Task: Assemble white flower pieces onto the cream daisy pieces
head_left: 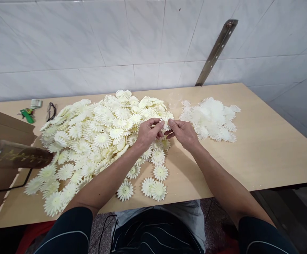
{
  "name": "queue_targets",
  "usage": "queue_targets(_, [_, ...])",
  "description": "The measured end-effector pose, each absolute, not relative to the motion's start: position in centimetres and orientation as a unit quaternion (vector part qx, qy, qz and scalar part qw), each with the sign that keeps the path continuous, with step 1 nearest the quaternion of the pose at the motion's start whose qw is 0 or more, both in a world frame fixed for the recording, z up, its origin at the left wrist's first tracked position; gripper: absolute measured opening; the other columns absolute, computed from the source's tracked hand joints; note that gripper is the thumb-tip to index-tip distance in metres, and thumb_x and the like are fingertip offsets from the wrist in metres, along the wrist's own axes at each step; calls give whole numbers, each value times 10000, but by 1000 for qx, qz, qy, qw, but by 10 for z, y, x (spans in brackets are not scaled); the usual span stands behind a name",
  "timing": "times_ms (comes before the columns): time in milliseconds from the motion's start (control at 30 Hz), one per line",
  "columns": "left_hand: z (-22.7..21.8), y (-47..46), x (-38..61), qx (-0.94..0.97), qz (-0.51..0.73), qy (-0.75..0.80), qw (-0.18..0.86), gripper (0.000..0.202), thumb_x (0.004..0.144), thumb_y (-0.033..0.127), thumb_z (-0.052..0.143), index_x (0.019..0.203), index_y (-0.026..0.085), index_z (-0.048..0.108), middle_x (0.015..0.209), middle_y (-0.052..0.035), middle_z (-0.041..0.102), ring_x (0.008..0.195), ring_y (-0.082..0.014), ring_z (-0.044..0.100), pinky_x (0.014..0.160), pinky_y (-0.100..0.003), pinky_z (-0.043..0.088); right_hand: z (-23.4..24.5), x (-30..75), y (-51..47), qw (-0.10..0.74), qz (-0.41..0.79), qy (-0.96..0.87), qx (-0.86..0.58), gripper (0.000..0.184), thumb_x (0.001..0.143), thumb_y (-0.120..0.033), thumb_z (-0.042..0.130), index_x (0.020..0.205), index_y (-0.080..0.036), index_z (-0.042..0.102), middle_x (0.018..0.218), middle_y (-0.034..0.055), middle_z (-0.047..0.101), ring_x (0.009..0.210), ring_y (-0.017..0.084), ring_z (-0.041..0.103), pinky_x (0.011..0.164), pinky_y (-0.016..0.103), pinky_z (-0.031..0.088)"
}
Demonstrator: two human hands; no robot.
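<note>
Between my two hands is a pale daisy-shaped artificial flower piece (166, 124), partly covered by my fingers. My left hand (149, 134) is closed, its thumb and index finger pinching the flower's left side. On the other side my right hand (183, 134) pinches the same flower with thumb and fingertips. Beneath and to the left spreads a big heap of cream flower pieces (101, 139), with a few single flowers (125, 191) lying near the front edge. A smaller pile of whiter, thinner petal pieces (211, 118) sits to the right of my right hand.
The wooden table (270, 151) stands against a tiled wall (148, 38), where a metal strip (217, 53) leans. At the left are a tinted bottle (23, 155), a cardboard box (3, 134), a green tool (27, 115) and dark glasses (51, 111).
</note>
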State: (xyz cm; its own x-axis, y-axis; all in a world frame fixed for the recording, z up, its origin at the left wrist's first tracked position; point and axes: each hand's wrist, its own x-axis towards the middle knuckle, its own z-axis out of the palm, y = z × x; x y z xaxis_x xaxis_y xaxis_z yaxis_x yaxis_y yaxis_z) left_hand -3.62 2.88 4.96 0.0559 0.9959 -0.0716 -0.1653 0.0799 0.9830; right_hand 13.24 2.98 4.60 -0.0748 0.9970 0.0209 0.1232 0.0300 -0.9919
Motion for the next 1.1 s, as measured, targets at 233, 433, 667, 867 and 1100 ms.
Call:
queue_targets(233, [50,31,-38,441,503,499,552,403,862,512,924,752,175,733,515,20,623,460,-114,610,480,-210,461,40,136,30,417,384,-628,-533,739,842,-951,713,811,-213,693,800,98,766,714,263,781,593,356,648])
queue_targets(433, [51,30,-40,458,471,515,550,442,901,551,900,738,178,727,508,1,624,449,-119,607,465,-213,434,29,149,39,489,104,-742,-447,314,966,-560,829,1100,-277,803,1240,139,732,1137,311,722,859,462,705])
queue_targets(667, [53,30,-41,461,459,497,575,474,905,588,891,751,178,709,509,6,614,458,-122,619,470,-213,438,26,154,45,463,82,-787,-400,87,1026,-342,787,1009,-313,868,1212,96,797,1191,317,738,1018,539,647])
queue_targets(867, [53,31,-42,469,475,433,606,394,848,440,959,1045,151,777,646,1,709,569,-134,705,536,-219,522,33,144,36,501,196,-711,-454,212,1007,-453,737,936,-276,830,1076,103,827,1005,278,759,830,425,673])
queue_targets(1100, [47,33,-40,479,487,435,586,424,834,202,905,1224,131,754,729,16,728,565,-118,697,533,-224,533,38,138,33,512,275,-627,-518,291,925,-525,749,844,-247,777,961,96,814,909,265,742,793,394,635])
